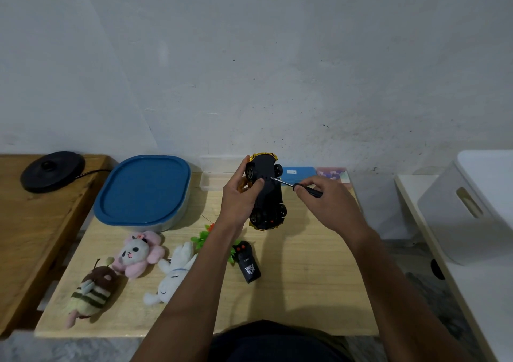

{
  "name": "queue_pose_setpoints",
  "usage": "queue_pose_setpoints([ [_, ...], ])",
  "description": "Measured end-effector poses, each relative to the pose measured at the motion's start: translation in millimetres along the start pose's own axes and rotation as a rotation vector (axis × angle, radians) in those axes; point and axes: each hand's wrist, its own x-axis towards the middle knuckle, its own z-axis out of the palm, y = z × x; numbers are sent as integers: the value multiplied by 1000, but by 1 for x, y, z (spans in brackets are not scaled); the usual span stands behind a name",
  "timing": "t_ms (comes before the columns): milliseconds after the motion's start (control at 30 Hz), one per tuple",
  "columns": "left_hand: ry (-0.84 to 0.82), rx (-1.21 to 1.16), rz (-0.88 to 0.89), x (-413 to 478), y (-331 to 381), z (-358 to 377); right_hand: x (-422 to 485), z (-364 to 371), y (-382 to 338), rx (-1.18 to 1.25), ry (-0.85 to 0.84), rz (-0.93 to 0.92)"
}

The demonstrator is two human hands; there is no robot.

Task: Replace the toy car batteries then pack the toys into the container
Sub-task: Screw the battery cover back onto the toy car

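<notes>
Left hand grips toy car, underside up, above table; right hand closed on screwdriver.

Items, left to right: kettle base, 10 o'clock, on side bench; container with blue lid, 10 o'clock; bee plush, 8 o'clock; panda plush; white rabbit plush; green plastic plant; black remote, 6 o'clock of car; screwdriver tip touching car's underside; white bin, 3 o'clock.

Both forearms bare, no sleeves; left hand, right hand ungloved; dark garment at lap.
</notes>
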Motion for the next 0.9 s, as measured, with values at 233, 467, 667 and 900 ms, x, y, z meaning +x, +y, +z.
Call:
queue_pose_setpoints([
  [233,-14,65,33,-3,1,0,8,-17,-12,-87,-94,24],
  [467,-11,80,48,-6,5,0,11,-28,-19,-63,-170,10],
  [667,-5,101,64,-8,5,-2,9,-30,-27,-204,-186,-30],
  [900,13,109,67,-9,5,-2,13,-37,-32,-143,-222,-52],
])
